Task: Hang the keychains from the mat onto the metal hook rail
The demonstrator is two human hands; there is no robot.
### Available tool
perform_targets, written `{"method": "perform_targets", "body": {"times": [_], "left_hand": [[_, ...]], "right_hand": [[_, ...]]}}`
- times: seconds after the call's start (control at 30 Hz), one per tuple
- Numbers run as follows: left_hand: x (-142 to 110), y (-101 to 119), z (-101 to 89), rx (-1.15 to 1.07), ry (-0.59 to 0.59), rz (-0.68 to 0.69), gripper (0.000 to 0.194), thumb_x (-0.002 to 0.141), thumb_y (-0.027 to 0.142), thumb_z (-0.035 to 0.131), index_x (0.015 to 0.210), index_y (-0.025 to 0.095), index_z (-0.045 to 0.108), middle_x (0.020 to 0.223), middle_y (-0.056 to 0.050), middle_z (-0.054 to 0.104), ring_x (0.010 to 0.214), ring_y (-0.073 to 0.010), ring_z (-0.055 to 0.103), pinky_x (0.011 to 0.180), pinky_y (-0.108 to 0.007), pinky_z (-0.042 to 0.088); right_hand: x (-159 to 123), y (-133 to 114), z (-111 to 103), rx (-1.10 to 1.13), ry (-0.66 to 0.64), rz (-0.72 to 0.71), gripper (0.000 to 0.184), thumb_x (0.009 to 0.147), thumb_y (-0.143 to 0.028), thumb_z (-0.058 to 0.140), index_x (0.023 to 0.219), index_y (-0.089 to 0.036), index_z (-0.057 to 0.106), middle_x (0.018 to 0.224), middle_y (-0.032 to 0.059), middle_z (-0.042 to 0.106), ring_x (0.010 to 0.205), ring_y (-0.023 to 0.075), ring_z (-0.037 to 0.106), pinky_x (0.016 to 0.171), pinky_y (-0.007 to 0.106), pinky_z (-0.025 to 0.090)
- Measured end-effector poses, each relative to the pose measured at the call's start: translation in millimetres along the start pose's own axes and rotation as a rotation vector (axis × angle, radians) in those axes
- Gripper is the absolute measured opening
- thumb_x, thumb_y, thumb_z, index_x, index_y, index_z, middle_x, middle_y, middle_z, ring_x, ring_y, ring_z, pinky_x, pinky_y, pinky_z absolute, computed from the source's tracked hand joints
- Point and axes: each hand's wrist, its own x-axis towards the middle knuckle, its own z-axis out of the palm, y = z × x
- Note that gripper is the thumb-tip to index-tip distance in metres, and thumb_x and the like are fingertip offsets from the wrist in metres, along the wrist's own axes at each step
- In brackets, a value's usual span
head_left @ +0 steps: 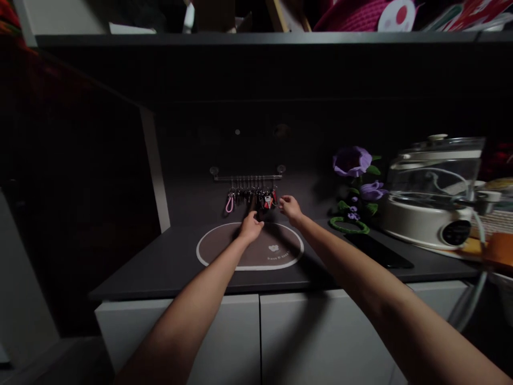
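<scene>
A clear rail [248,178] on the dark wall carries a row of hooks with several bunches of keys [244,195]. My left hand [250,229] reaches up below them, its thumb apart and its fingertips at the lower end of a dark brown strap [253,202]. I cannot make out a grip on it. Right of the row is my right hand [290,207], fingers curled and pinched together; anything between them is too small to name. Close to it hang a red key holder [274,194] and a red-and-white charm [268,202]. A pink loop [229,203] hangs at the left end.
An oval brown mat [224,251] with a white rim lies on the dark counter [152,267]. To the right stand purple artificial flowers [352,162], a dark flat tablet-like slab [380,252] and a white appliance [420,214] with a clear top. A shelf [256,39] runs overhead.
</scene>
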Motion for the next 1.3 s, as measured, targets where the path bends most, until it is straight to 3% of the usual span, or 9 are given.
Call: {"method": "perform_targets", "body": {"times": [0.07, 0.17, 0.3, 0.47, 0.6, 0.9, 1.03, 1.2, 1.3], "left_hand": [[-6, 12, -14.9, -0.056, -0.048, 0.026, 0.069, 0.068, 0.018, 0.062, 0.130, 0.015, 0.033, 0.064, 0.003, 0.053, 0.061, -0.0094, 0.051, 0.067, -0.024, 0.043], [-24, 20, -41.6, -0.136, -0.104, 0.187, 0.091, 0.064, 0.014, 0.064, 0.138, 0.020, 0.011, 0.060, 0.008, 0.049, 0.058, -0.0074, 0.048, 0.066, -0.022, 0.041], [-62, 11, -69.9, -0.208, -0.162, 0.350, 0.099, 0.068, 0.013, 0.059, 0.137, 0.023, -0.011, 0.065, 0.008, 0.048, 0.059, -0.0057, 0.046, 0.065, -0.020, 0.039], [-100, -11, -85.8, -0.187, -0.190, 0.361, 0.101, 0.069, 0.012, 0.057, 0.135, 0.023, -0.019, 0.069, 0.007, 0.048, 0.063, -0.0060, 0.046, 0.067, -0.020, 0.039], [-109, -22, -89.8, -0.188, -0.188, 0.335, 0.102, 0.069, 0.014, 0.057, 0.135, 0.023, -0.020, 0.069, 0.007, 0.047, 0.063, -0.0060, 0.046, 0.066, -0.020, 0.039], [-109, -22, -89.6, -0.224, -0.213, 0.310, 0.101, 0.068, 0.015, 0.058, 0.136, 0.022, -0.015, 0.068, 0.007, 0.047, 0.061, -0.0058, 0.046, 0.066, -0.020, 0.040], [-108, -25, -87.7, -0.263, -0.193, 0.196, 0.101, 0.068, 0.021, 0.061, 0.137, 0.023, -0.013, 0.071, 0.006, 0.049, 0.062, -0.0064, 0.047, 0.064, -0.021, 0.040], [-81, -31, -95.3, -0.178, -0.065, -0.080, 0.095, 0.068, 0.042, 0.062, 0.139, 0.019, 0.003, 0.108, -0.009, 0.053, 0.089, -0.0142, 0.053, 0.076, -0.026, 0.042], [-44, -33, -103.8, -0.088, 0.007, -0.121, 0.095, 0.062, 0.051, 0.064, 0.137, 0.016, 0.017, 0.130, -0.015, 0.039, 0.114, -0.0222, 0.043, 0.090, -0.030, 0.037]], "right_hand": [[-24, -11, 3, 0.034, 0.028, 0.044, 0.041, 0.069, -0.031, 0.055, 0.108, -0.023, 0.045, 0.073, -0.0014, 0.049, 0.052, 0.0079, 0.047, 0.048, 0.022, 0.040], [-62, -27, 8, 0.085, -0.093, -0.061, 0.071, 0.068, -0.033, 0.059, 0.130, -0.025, 0.025, 0.061, -0.0063, 0.042, 0.051, 0.0087, 0.044, 0.052, 0.022, 0.040], [-109, -37, 7, 0.063, -0.301, -0.239, 0.098, 0.068, -0.030, 0.060, 0.138, -0.023, -0.009, 0.058, -0.0088, 0.041, 0.053, 0.0083, 0.041, 0.057, 0.022, 0.040], [-148, -32, 0, -0.056, -0.485, -0.315, 0.102, 0.068, -0.027, 0.059, 0.137, -0.020, -0.016, 0.063, -0.0070, 0.045, 0.053, 0.0082, 0.040, 0.055, 0.022, 0.039], [-165, -26, -3, -0.126, -0.466, -0.316, 0.096, 0.069, -0.027, 0.058, 0.139, -0.021, -0.008, 0.067, -0.0054, 0.046, 0.058, 0.0096, 0.042, 0.059, 0.023, 0.039], [-168, -25, -4, -0.138, -0.404, -0.336, 0.090, 0.070, -0.028, 0.056, 0.140, -0.021, 0.000, 0.066, -0.0053, 0.045, 0.058, 0.0096, 0.042, 0.063, 0.024, 0.041], [-167, -21, -3, -0.151, -0.392, -0.270, 0.086, 0.071, -0.032, 0.057, 0.139, -0.025, 0.006, 0.067, -0.0050, 0.047, 0.059, 0.0101, 0.045, 0.066, 0.026, 0.043], [-136, -11, -6, -0.168, -0.258, -0.104, 0.082, 0.067, -0.043, 0.061, 0.137, -0.024, 0.022, 0.096, 0.0042, 0.056, 0.086, 0.0158, 0.055, 0.082, 0.032, 0.045], [-99, -12, -9, -0.169, -0.181, -0.036, 0.084, 0.063, -0.050, 0.063, 0.134, -0.020, 0.028, 0.125, 0.0121, 0.044, 0.109, 0.0217, 0.048, 0.091, 0.034, 0.041]]}}
